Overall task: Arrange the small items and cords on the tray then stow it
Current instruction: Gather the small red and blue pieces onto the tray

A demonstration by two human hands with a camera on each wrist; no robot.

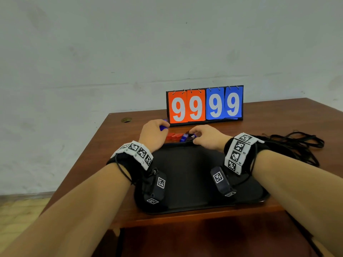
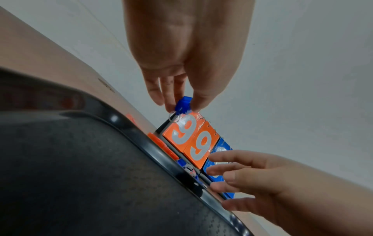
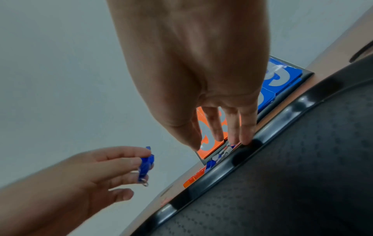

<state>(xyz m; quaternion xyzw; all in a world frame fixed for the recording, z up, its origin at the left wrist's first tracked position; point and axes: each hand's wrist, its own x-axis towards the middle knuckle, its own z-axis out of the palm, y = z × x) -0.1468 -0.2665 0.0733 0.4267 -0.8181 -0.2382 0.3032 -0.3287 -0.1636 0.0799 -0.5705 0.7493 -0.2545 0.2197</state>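
Beyond the tray point(image 1: 194, 182), a blue clip point(image 2: 183, 105) was pinched by the left hand point(image 1: 153, 133); the right hand point(image 1: 206, 137), fingers spread, was lowered over loose clips point(image 1: 182, 137); transfer onto the tray was judged next.

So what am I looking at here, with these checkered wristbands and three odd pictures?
No machine here: a person works with bare hands, wearing cameras. One picture comes from the head, looking down; the other two look along each wrist at the fingers. The checkered bands are markers on the wrists. On the brown table lies a black tray, with nothing visible on it. Beyond it stands a flip scoreboard showing 9s, with small red and blue pieces before it and black cords to the right. The left hand pinches a blue piece; the right hand reaches for the rest.
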